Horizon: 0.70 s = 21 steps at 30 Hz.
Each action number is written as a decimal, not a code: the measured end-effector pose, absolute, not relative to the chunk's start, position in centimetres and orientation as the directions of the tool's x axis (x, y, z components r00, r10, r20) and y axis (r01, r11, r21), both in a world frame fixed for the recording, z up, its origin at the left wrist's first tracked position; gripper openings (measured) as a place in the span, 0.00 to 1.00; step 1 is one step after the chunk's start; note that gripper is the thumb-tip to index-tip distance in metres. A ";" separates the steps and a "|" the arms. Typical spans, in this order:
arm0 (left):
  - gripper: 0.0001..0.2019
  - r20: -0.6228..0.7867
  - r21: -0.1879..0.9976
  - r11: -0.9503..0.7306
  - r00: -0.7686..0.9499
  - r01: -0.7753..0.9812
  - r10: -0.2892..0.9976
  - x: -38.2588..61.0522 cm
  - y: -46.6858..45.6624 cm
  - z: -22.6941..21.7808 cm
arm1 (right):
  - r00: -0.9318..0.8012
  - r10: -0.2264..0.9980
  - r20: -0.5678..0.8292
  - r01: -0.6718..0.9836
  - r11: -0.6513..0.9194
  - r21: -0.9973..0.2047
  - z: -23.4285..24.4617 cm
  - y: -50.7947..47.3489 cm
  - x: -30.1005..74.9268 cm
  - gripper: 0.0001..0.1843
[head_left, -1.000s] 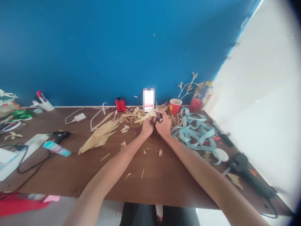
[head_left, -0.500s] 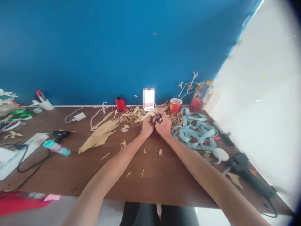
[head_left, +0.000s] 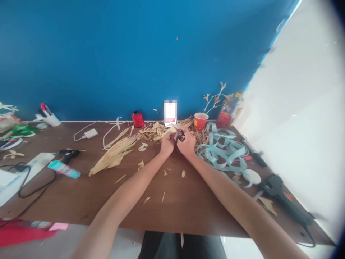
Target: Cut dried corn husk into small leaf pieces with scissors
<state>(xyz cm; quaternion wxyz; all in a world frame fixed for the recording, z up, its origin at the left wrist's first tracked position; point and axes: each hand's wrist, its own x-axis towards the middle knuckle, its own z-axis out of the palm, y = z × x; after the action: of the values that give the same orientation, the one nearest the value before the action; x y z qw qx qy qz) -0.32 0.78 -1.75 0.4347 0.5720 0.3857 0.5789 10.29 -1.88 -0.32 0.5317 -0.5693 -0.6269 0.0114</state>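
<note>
Both my hands meet near the far middle of the brown table (head_left: 172, 201). My right hand (head_left: 186, 144) is closed round small black-handled scissors (head_left: 179, 134), whose blades point up and left. My left hand (head_left: 167, 143) is closed on a pale dried-leaf strip (head_left: 165, 134) right at the scissor blades. A heap of dried leaf strips (head_left: 115, 154) lies to the left of my hands, and small cut scraps (head_left: 183, 174) dot the table under my wrists.
Light-blue ribbon coils (head_left: 223, 151) lie right of my hands, with a red paper cup (head_left: 200, 121) and a phone (head_left: 170, 112) behind. Black glue guns sit at right (head_left: 280, 196) and left (head_left: 67, 154), beside a teal tube (head_left: 63, 169). A charger (head_left: 90, 133) and cables lie at left.
The hands stay together at the same spot with only small shifts. The scissors' blades have tilted slightly up and left against the strip.
</note>
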 end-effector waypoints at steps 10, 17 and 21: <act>0.15 0.345 0.938 -0.345 0.050 -0.004 0.937 -0.3 0.6 -1.4 | 0.186 0.739 0.647 0.708 0.356 -0.610 -0.3 -2.0 10.3 0.19; 0.16 0.277 0.961 -0.277 0.044 -0.014 0.960 -0.4 0.6 -1.5 | 0.178 0.765 0.619 0.719 0.328 -0.613 -0.2 -2.0 10.3 0.16; 0.14 0.292 0.956 -0.292 0.042 -0.011 0.955 -0.3 0.6 -1.4 | 0.179 0.766 0.617 0.735 0.313 -0.601 -0.2 -1.9 10.2 0.17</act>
<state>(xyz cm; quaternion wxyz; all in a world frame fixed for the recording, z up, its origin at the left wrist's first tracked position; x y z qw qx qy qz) -0.31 0.56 -1.41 0.4323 0.5779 0.4086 0.5587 10.25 -1.89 -0.22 0.4959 -0.5860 -0.6406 0.0156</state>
